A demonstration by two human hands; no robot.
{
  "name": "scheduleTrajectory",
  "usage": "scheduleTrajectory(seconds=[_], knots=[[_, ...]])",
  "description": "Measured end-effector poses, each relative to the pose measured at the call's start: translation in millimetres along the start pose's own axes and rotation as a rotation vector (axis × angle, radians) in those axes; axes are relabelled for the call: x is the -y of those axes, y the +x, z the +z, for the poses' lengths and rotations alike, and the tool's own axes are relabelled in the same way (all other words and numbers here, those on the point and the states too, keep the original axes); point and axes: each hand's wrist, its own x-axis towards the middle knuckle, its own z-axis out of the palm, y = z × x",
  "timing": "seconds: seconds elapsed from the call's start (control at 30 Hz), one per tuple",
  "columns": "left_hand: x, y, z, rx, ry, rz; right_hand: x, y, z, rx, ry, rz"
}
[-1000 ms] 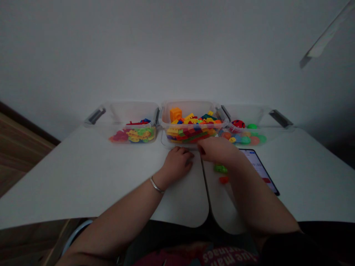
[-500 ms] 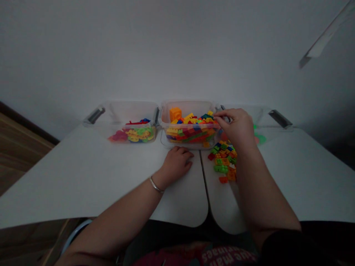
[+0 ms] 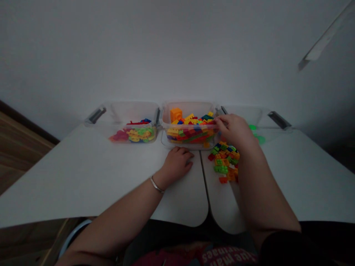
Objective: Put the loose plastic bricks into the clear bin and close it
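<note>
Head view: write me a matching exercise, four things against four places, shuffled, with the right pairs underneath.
Things
1. Left hand
2. Orange cube
3. Loose blocks
4. Right hand

Places
A. Heaped on the table, right of the seam
B. At the right end of the middle bin
C. Resting on the table, left of the seam
D. Inside the middle bin, toward its left end

Right pairs: 1-C, 2-D, 3-A, 4-B
</note>
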Motion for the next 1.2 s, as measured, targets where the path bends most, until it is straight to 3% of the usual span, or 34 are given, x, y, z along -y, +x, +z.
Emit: scheduleTrajectory(seconds=[0.2,0.33,0.57,0.63,0.77,1.0,1.2], knots=[[0.6,-1.7,-1.6,-0.007,0.009,0.006,8.4,-17.6,-41.4,-0.143,0.002,0.141],[0.2,-2.1,-1.2,-0.005,0.013,0.009,8.9,-41.2,-57.2,-0.051,-0.008,0.249],[-2.0,-4.0,-1.9,-0.009,0.008,-0.006,8.8,-73.4,-17.0,0.365,-0.188,0.116],[-2.5,-4.3,-2.1,-0.007,0.014,-0.007,11.6,-78.7,-3.7,0.427,-0.200,0.100],[-3.6,-4.5,-3.1,-0.007,0.023,-0.005,17.0,-85.7,16.3,0.418,-0.219,0.073],[-2.4,-4.0,-2.1,-0.016,0.015,0.013,20.5,-94.2,32.4,0.282,-0.232,0.037],[0.0,-4.7,2.5,-0.042,0.016,0.028,26.5,-94.9,37.6,0.248,-0.021,0.032]])
